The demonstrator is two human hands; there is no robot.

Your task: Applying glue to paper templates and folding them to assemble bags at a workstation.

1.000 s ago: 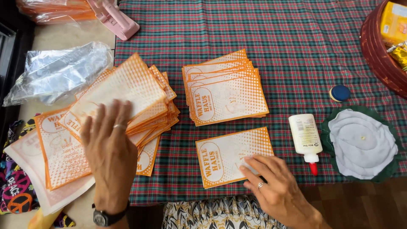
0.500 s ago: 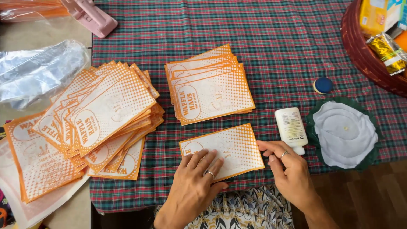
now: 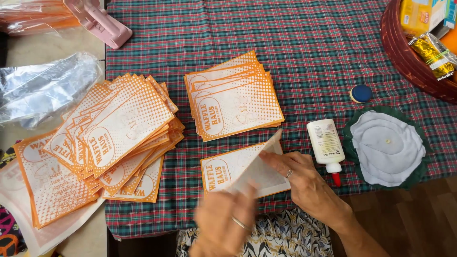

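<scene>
Two hands meet over one orange-and-white paper bag (image 3: 223, 169) lying at the tabletop's (image 3: 309, 52) near edge. The right hand (image 3: 304, 183) pins it flat, fingers spread, so the blurred left hand (image 3: 223, 221) can pinch and lift its flap; the glue bottle (image 3: 326, 143) waits just beside.

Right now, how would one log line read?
left hand: lifting orange-and-white paper bag | right hand: on bag | white glue bottle: lying beside
</scene>
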